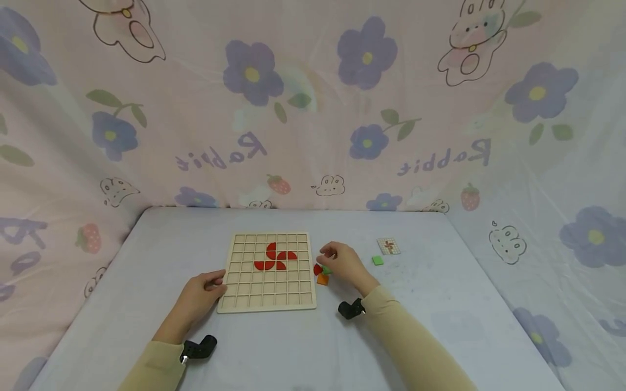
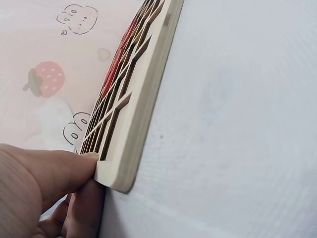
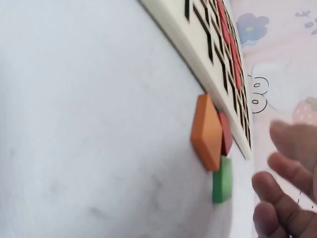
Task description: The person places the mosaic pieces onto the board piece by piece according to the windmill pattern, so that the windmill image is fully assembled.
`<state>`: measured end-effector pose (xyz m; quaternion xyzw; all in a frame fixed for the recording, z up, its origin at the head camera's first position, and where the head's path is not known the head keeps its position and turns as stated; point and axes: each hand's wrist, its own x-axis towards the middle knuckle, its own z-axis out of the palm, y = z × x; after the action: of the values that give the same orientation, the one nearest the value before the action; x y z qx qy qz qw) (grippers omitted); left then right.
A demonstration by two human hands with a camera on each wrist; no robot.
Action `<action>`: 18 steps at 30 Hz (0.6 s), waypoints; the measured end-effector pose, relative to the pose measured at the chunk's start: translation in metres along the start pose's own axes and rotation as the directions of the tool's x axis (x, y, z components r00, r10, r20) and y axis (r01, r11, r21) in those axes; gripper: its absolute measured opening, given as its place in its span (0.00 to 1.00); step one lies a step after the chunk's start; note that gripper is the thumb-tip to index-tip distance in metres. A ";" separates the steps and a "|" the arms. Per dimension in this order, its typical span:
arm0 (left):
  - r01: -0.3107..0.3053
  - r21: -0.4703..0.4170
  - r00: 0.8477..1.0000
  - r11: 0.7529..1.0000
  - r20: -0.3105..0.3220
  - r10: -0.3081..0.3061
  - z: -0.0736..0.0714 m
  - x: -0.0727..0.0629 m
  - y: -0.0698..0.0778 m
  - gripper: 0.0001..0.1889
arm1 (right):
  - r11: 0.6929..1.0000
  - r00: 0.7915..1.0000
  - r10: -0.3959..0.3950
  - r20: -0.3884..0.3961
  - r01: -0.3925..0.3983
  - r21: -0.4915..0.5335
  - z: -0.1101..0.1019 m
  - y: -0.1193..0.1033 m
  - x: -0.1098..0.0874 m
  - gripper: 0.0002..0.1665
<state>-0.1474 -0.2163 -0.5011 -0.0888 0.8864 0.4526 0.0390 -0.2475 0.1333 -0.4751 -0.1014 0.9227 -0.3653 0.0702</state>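
Observation:
A wooden grid board [image 1: 244, 300] lies flat, with several red quarter-round pieces [image 1: 271, 252] set in its middle cells as a pinwheel. At its left edge my left hand [image 1: 195, 296] holds the rim; the left wrist view has the thumb [image 2: 74, 171] on the rim near a corner and other fingers bent below. My right hand [image 1: 346, 266] hovers beside the board's right edge, fingers loosely bent, with nothing visible between them. Close under it lie an orange piece [image 3: 207, 134], a red piece [image 3: 226, 134] and a green piece [image 3: 223, 181], partly covered in the head view.
A small pattern card [image 1: 389, 246] showing a red pinwheel on a grid lies to the right. Near it is a green square piece [image 1: 377, 260]. Printed cloth [image 1: 313, 119] hangs behind the white-covered table [image 1: 440, 326].

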 end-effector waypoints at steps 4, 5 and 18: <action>0.000 -0.007 1.000 1.000 -0.003 0.000 0.000 0.000 0.000 0.24 | 1.000 0.994 -0.014 0.111 0.011 0.022 0.000 0.006 0.002 0.15; 0.000 -0.007 1.000 1.000 -0.003 0.000 0.001 0.000 0.000 0.24 | 0.999 0.990 -0.014 0.141 0.010 0.031 0.000 0.008 0.002 0.15; -0.014 0.012 1.000 1.000 -0.007 0.014 -0.001 0.001 0.000 0.24 | 0.998 0.982 -0.044 0.185 0.037 0.042 0.008 0.024 0.010 0.09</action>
<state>-0.1481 -0.2167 -0.5007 -0.0839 0.8900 0.4471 0.0330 -0.2589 0.1431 -0.4982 -0.1523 0.9027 -0.3732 0.1505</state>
